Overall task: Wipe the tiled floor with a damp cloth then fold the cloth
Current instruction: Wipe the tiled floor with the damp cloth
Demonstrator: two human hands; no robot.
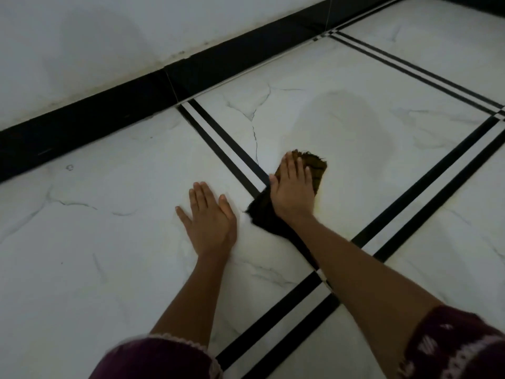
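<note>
1. White, marble-patterned glossy tiled floor (95,214) fills the head view. Its large tiles are divided by paired black inlay stripes (224,149). A black skirting strip (109,113) runs along the foot of a plain white wall (82,36) on the far side.
2. The small dark brown cloth with a frayed edge (317,168) lies on the middle tile, just beside the stripes on its left. Its near end trails dark under the wrist.
3. The right hand (293,190) lies flat on top of the cloth with fingers straight and close together. It presses the cloth to the tile rather than gripping it.
4. The left hand (209,217) holds nothing. It rests palm down with fingers extended on the neighbouring tile, apart from the cloth, and appears to prop the body.
5. The step in hand looks like wiping; folding is not yet begun. Beyond the cloth, a dull oval patch (349,124) looks damp, so part of this tile seems covered.
6. To wipe well, press evenly through the whole palm so the cloth lies flat. Make overlapping strokes from the damp patch out to the stripes and the skirting. The trailing end could bunch, so it is worth spreading first.
7. The bracing left hand occupies the next tile and would have to shift before that tile is wiped. Wet glossy tile may be slippery under a supporting palm. Dark maroon sleeves with pale trim (153,359) sit near the elbows, well apart from the cloth.
</note>
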